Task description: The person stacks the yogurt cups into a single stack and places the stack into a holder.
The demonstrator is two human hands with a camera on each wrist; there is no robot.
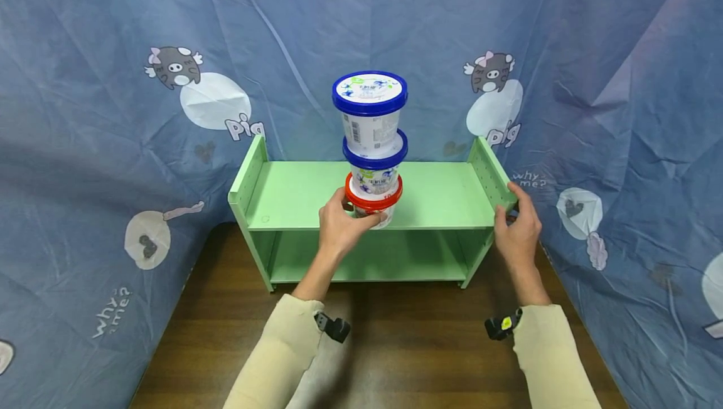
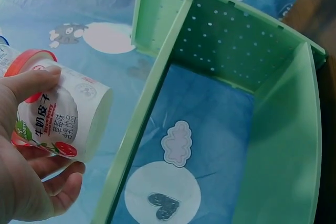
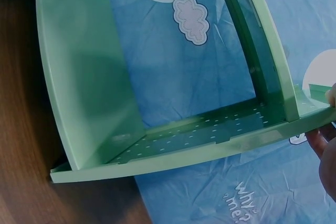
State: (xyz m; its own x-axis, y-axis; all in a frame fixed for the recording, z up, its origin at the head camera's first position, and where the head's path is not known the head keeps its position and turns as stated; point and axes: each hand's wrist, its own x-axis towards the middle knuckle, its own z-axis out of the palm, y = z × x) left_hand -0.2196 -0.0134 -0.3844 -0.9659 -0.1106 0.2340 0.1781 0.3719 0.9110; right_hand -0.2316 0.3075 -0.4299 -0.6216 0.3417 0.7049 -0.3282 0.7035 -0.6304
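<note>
My left hand [image 1: 340,224] grips the lowest of three stacked tubs, a white one with a red lid [image 1: 374,202] and strawberry print. On top of it stand a middle tub [image 1: 375,178] and an upper tub [image 1: 371,127], both white with blue lids. In the left wrist view, fingers and thumb wrap the red-lidded tub [image 2: 63,116], its base showing below the hand. The stack is in front of a green two-tier shelf [image 1: 307,192]. My right hand [image 1: 518,227] pinches the front edge of the shelf's right side panel [image 1: 492,174].
The shelf's lower board [image 1: 367,258] lies under the upper one. Perforated side panels rise at both ends, the left one [image 1: 247,177] included. A brown wood-grain surface [image 1: 407,346] carries the shelf. Blue printed cloth [image 1: 316,32] hangs behind and along both sides.
</note>
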